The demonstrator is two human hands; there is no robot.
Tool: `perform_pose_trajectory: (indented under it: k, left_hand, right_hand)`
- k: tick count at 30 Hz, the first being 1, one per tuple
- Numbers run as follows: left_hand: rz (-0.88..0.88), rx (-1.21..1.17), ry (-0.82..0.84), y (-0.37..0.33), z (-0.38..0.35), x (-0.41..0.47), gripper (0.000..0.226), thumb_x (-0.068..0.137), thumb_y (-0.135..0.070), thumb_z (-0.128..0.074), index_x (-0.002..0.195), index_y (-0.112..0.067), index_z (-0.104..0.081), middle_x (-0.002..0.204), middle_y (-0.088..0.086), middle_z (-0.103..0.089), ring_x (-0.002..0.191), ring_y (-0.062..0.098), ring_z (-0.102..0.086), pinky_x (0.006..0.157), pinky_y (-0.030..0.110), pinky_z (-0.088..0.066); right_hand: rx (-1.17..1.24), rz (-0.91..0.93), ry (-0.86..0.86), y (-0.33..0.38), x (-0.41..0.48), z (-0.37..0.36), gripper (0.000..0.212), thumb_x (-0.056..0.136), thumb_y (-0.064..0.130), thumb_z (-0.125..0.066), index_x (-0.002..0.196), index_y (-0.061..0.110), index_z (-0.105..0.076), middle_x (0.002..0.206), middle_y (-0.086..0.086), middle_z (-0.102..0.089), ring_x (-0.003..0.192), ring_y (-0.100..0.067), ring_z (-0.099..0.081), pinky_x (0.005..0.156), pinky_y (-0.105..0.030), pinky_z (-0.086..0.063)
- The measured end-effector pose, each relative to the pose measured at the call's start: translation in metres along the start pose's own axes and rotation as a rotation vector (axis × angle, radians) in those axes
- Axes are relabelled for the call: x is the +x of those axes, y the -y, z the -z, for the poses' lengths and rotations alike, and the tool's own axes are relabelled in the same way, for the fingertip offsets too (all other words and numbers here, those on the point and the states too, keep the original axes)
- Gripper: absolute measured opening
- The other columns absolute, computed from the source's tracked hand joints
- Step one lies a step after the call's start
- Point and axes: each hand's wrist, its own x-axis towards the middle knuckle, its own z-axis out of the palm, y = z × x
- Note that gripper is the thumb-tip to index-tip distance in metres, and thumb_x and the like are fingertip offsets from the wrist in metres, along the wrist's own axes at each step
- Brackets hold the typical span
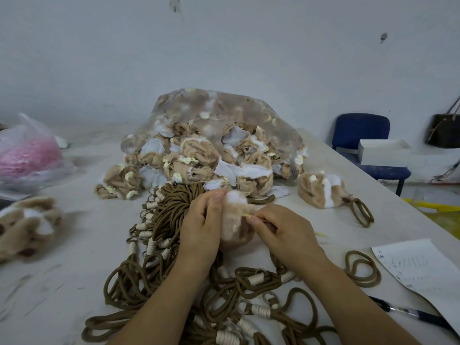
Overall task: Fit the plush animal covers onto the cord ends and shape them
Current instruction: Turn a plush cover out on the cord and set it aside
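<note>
1. Closest to me, a heap of brown cords (169,210) with cream-wrapped ends and metal rings sprawls over the white table (74,257), from the near edge up past both wrists.
2. Near right, a dark pen (408,313) lies beside a paper sheet (423,267). The sheet has handwriting on it, too small for me to read.
3. In the middle, the left hand (201,230) curls its fingers round a tan-and-white plush cover (235,220), thumb lying up along it, just above the cords.
4. The right hand (281,232) pinches a thin wooden stick (321,235) between thumb and forefinger, its tip touching the cover.
5. At the left edge lies another plush piece (27,225) with dark paw marks. To the right, a fitted plush animal (321,192) sits with a cord loop trailing from it.
6. Farther on, a clear bag (211,108) spills unfitted covers toward the hands.
7. Far left is a bag of pink material (27,155). Far right are a blue chair (361,130), a white box (383,151) and a dark handbag (445,130) against the wall. I see no readable brand.
</note>
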Motion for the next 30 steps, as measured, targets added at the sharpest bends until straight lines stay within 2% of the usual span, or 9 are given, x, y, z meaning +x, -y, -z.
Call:
perform_pose_trajectory:
  k: [3, 7, 9, 13, 15, 19, 22, 26, 30]
  left_hand:
    - [-0.005, 0.007, 0.016, 0.003, -0.002, -0.003, 0.034, 0.095, -0.050, -0.038, 0.097, -0.032, -0.066, 0.102, -0.006, -0.066, 0.100, 0.008, -0.062, 0.086, 0.029, -0.049]
    - [0.028, 0.006, 0.034, -0.001, -0.009, -0.005, 0.044, 0.094, -0.061, -0.031, 0.091, -0.026, -0.057, 0.086, -0.005, -0.061, 0.077, -0.005, -0.057, 0.069, 0.011, -0.044]
    - [0.033, 0.003, 0.045, 0.000, -0.014, -0.007, 0.041, 0.086, -0.059, -0.034, 0.087, -0.021, -0.052, 0.082, -0.003, -0.057, 0.071, -0.005, -0.055, 0.064, 0.009, -0.043]
    - [-0.029, 0.142, 0.101, 0.006, -0.026, -0.012, 0.035, 0.088, -0.057, -0.030, 0.080, -0.024, -0.042, 0.085, 0.009, -0.051, 0.077, 0.017, -0.052, 0.068, 0.029, -0.044]
    - [-0.064, 0.182, 0.110, 0.009, -0.027, -0.012, 0.035, 0.088, -0.058, -0.030, 0.079, -0.025, -0.040, 0.084, 0.007, -0.048, 0.075, 0.015, -0.048, 0.067, 0.026, -0.039]
    - [0.103, -0.010, 0.082, 0.008, -0.020, -0.012, 0.051, 0.083, -0.067, -0.037, 0.084, -0.021, -0.059, 0.091, 0.007, -0.060, 0.084, 0.011, -0.060, 0.074, 0.024, -0.047]
    - [0.197, -0.143, 0.079, 0.008, -0.015, -0.008, 0.053, 0.082, -0.064, -0.045, 0.096, -0.020, -0.071, 0.094, 0.003, -0.071, 0.091, 0.011, -0.068, 0.078, 0.026, -0.053]
    - [0.198, -0.133, 0.000, 0.007, -0.015, -0.007, 0.049, 0.079, -0.061, -0.050, 0.086, -0.016, -0.068, 0.088, 0.009, -0.068, 0.079, 0.012, -0.065, 0.069, 0.028, -0.051]
    - [0.175, -0.133, -0.036, 0.005, -0.013, -0.006, 0.039, 0.083, -0.060, -0.052, 0.082, -0.024, -0.066, 0.085, 0.003, -0.069, 0.080, 0.015, -0.066, 0.072, 0.035, -0.054]
  right_hand:
    - [0.068, -0.003, 0.003, 0.005, -0.001, -0.003, 0.038, 0.092, 0.057, -0.037, 0.077, 0.030, -0.059, 0.072, 0.011, -0.055, 0.072, -0.006, -0.051, 0.059, -0.028, -0.045]
    - [0.192, -0.083, 0.028, 0.010, -0.001, -0.006, 0.030, 0.092, 0.052, -0.043, 0.075, 0.032, -0.056, 0.074, 0.012, -0.058, 0.074, -0.007, -0.054, 0.063, -0.027, -0.044]
    - [0.243, -0.125, 0.034, 0.013, -0.001, -0.009, 0.023, 0.094, 0.045, -0.048, 0.076, 0.034, -0.056, 0.071, 0.015, -0.057, 0.073, -0.005, -0.054, 0.063, -0.027, -0.044]
    - [0.299, -0.176, -0.008, 0.016, 0.000, -0.013, 0.018, 0.094, 0.041, -0.050, 0.079, 0.033, -0.057, 0.067, 0.016, -0.058, 0.070, -0.004, -0.055, 0.061, -0.025, -0.042]
    - [0.287, -0.193, -0.012, 0.014, -0.001, -0.013, 0.018, 0.095, 0.040, -0.050, 0.080, 0.032, -0.057, 0.068, 0.016, -0.058, 0.071, -0.004, -0.055, 0.061, -0.025, -0.042]
    - [0.180, -0.150, 0.025, 0.007, -0.001, -0.010, 0.019, 0.095, 0.039, -0.049, 0.079, 0.031, -0.056, 0.069, 0.016, -0.055, 0.074, -0.002, -0.052, 0.059, -0.020, -0.038]
    - [0.153, -0.111, 0.039, 0.004, 0.000, -0.006, 0.026, 0.090, 0.052, -0.039, 0.077, 0.035, -0.054, 0.075, 0.018, -0.056, 0.077, 0.001, -0.051, 0.062, -0.020, -0.040]
    - [0.115, -0.067, 0.048, -0.001, 0.001, -0.003, 0.037, 0.090, 0.057, -0.031, 0.083, 0.034, -0.059, 0.081, 0.014, -0.057, 0.080, -0.003, -0.051, 0.066, -0.026, -0.045]
    - [0.010, -0.020, 0.031, -0.007, 0.003, 0.002, 0.038, 0.093, 0.057, -0.032, 0.088, 0.035, -0.061, 0.079, 0.016, -0.056, 0.078, -0.001, -0.049, 0.061, -0.021, -0.041]
